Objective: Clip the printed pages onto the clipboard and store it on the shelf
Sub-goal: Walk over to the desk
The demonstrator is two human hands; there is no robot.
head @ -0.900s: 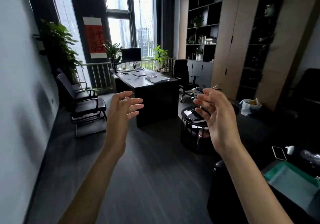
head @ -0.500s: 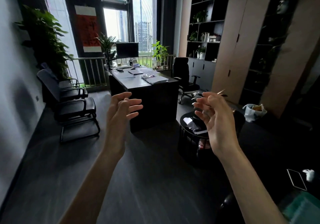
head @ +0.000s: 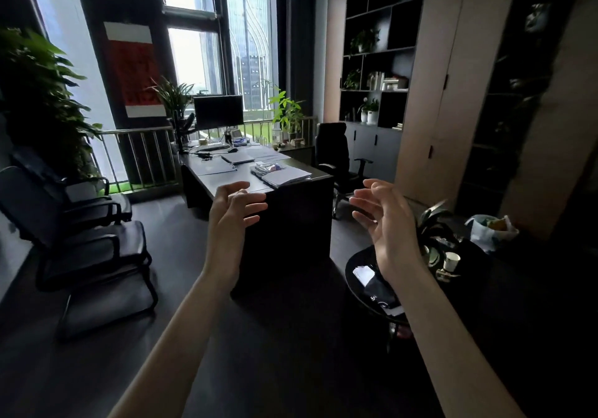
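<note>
Head view, one frame, dim office. Left hand (head: 231, 220), centre of the frame: raised, palm turned inward, fingers (head: 255, 205) apart and lightly curled, holding nothing. Right hand (head: 386, 220), right of centre: raised, palm facing the left hand, fingers spread, holding nothing. Both hands were well apart from each other. Desk (head: 288, 210), dark, stood beyond the hands at centre. Printed pages (head: 286, 176) lay in a white stack near the desk's front right corner, above and between the hands in the frame, untouched. Monitor (head: 218, 111) stood at the desk's far end by the window. Shelf (head: 377, 51), dark open compartments with plants and books, filled the upper right. Round side table (head: 362, 288), lower right, carried a white cup (head: 451, 260). Clipboard: could not be identified with certainty.
</note>
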